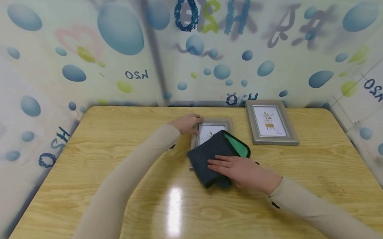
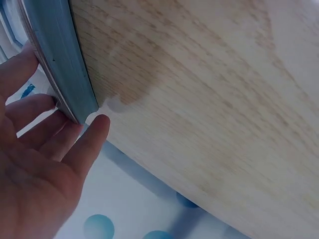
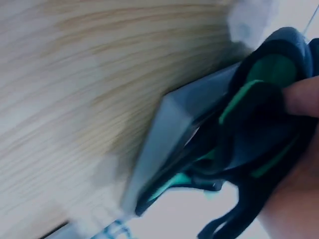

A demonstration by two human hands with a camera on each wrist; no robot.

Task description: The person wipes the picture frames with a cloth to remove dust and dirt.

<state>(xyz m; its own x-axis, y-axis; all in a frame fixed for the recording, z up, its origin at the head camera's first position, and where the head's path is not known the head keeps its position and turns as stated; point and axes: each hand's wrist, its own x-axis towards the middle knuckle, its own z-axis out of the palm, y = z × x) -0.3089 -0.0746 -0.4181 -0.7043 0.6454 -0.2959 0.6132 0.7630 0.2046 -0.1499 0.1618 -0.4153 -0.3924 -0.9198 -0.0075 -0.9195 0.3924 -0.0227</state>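
A grey picture frame (image 1: 227,124) lies on the table, its white print partly covered by a dark blue cloth (image 1: 206,154) with a green inner side and black edging. My left hand (image 1: 187,124) holds this frame at its far left corner. In the left wrist view, the fingers of the left hand (image 2: 42,164) lie on both sides of the frame's edge (image 2: 60,55). My right hand (image 1: 241,169) grips the folded cloth over the near right part of the frame. Cloth folds (image 3: 239,134) hide most of the right fingers in the right wrist view.
A second grey picture frame (image 1: 275,141) with a plant print lies at the back right, close to the wall. The light wood table (image 1: 132,131) meets a wall (image 1: 193,76) patterned with blue and green spots at its back edge.
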